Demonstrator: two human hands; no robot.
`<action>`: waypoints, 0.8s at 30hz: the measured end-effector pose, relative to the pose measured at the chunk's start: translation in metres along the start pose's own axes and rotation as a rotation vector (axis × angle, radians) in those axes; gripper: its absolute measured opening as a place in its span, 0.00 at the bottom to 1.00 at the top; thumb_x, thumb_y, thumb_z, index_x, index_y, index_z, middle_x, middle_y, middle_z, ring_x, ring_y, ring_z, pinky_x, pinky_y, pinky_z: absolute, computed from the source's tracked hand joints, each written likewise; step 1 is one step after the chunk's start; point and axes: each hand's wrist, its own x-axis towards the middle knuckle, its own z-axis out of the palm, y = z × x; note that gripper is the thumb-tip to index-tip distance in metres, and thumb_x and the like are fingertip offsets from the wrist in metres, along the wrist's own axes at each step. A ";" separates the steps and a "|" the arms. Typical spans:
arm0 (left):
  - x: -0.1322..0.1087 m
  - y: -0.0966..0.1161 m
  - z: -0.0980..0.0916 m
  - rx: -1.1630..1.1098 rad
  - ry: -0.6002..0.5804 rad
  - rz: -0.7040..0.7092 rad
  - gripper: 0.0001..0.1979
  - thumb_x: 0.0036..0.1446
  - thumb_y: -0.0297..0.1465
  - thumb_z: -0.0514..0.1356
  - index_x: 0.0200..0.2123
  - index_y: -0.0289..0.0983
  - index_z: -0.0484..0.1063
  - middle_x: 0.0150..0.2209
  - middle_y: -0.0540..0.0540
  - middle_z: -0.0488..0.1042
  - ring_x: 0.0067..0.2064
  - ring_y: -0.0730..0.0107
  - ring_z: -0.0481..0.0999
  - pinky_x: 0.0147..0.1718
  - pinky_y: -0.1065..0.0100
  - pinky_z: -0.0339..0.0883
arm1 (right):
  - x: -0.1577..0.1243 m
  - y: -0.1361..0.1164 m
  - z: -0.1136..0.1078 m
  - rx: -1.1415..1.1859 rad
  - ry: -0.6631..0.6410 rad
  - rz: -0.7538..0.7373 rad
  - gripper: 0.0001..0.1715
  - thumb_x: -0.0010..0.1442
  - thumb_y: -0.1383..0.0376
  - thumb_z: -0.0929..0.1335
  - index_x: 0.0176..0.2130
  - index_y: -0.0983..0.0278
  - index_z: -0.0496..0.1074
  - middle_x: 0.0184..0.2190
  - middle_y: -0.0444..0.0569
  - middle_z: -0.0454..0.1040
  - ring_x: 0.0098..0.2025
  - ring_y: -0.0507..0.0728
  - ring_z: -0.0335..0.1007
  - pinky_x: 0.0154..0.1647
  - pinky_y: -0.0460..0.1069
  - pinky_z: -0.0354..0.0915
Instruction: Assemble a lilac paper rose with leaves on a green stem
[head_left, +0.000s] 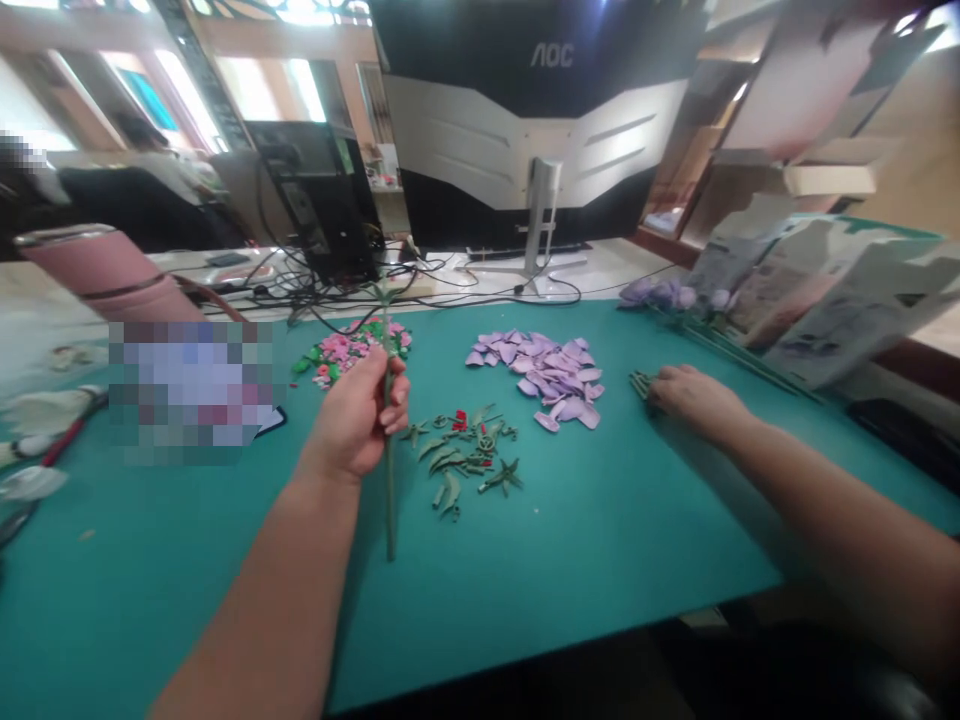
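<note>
A slim green stem [390, 490] stands nearly upright to the left of the lilac petal pile [551, 372], the left hand [367, 410] wrapped round it a little above mid-length. From where I stand it looks light and fairly stiff, smooth enough to twist in the grasp; I'd guess the splayed tip is its weak spot, so the bare shaft is the place to hold. Left of the pile and nearer the person lie loose green leaves [444, 458]; farther left sit pink flower pieces [346, 350]. Right of the pile, the right hand [690, 400] rests over small green pieces [640, 384], though I can't tell whether it grips any
</note>
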 end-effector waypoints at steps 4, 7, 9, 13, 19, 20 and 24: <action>0.000 0.001 0.000 0.026 0.009 0.008 0.13 0.67 0.36 0.51 0.31 0.37 0.65 0.19 0.55 0.62 0.14 0.82 0.53 0.13 0.78 0.51 | 0.003 0.005 0.005 -0.023 -0.036 0.014 0.12 0.63 0.65 0.64 0.33 0.64 0.77 0.36 0.55 0.73 0.38 0.58 0.66 0.43 0.51 0.59; 0.001 0.002 -0.001 0.022 -0.006 0.005 0.13 0.66 0.36 0.51 0.31 0.37 0.66 0.19 0.54 0.63 0.13 0.81 0.54 0.13 0.77 0.52 | 0.003 0.007 0.010 -0.016 -0.033 0.066 0.13 0.63 0.63 0.65 0.37 0.64 0.78 0.38 0.55 0.74 0.40 0.59 0.68 0.44 0.50 0.60; 0.001 0.002 -0.001 0.018 -0.003 0.001 0.13 0.66 0.37 0.51 0.31 0.36 0.66 0.18 0.55 0.62 0.13 0.81 0.53 0.13 0.77 0.52 | 0.003 0.006 0.013 0.009 -0.022 0.095 0.12 0.63 0.62 0.65 0.37 0.63 0.78 0.38 0.54 0.75 0.41 0.58 0.69 0.42 0.50 0.61; 0.001 -0.001 -0.001 -0.006 0.019 -0.003 0.13 0.65 0.39 0.53 0.32 0.36 0.65 0.18 0.55 0.62 0.13 0.82 0.53 0.13 0.78 0.50 | 0.003 0.000 0.017 0.072 -0.003 0.115 0.11 0.61 0.62 0.66 0.36 0.61 0.78 0.37 0.51 0.76 0.39 0.57 0.70 0.39 0.49 0.62; -0.001 -0.004 -0.003 -0.038 0.000 0.012 0.14 0.65 0.41 0.55 0.32 0.36 0.65 0.19 0.55 0.62 0.14 0.82 0.53 0.13 0.78 0.49 | -0.002 -0.015 0.018 0.147 -0.015 0.110 0.10 0.58 0.61 0.68 0.33 0.63 0.78 0.32 0.53 0.75 0.35 0.58 0.70 0.36 0.51 0.61; -0.001 -0.004 -0.003 -0.042 -0.005 0.011 0.14 0.65 0.41 0.55 0.32 0.36 0.65 0.19 0.56 0.62 0.14 0.83 0.53 0.13 0.78 0.49 | -0.004 -0.020 0.018 0.169 -0.020 0.104 0.10 0.57 0.61 0.68 0.32 0.63 0.78 0.32 0.53 0.75 0.34 0.58 0.70 0.36 0.51 0.61; -0.001 -0.005 -0.003 -0.050 -0.022 -0.012 0.15 0.63 0.42 0.57 0.32 0.36 0.65 0.19 0.55 0.63 0.14 0.83 0.53 0.13 0.78 0.48 | -0.015 -0.055 0.016 0.253 -0.045 0.040 0.07 0.56 0.61 0.69 0.31 0.60 0.78 0.32 0.49 0.74 0.34 0.57 0.70 0.37 0.51 0.63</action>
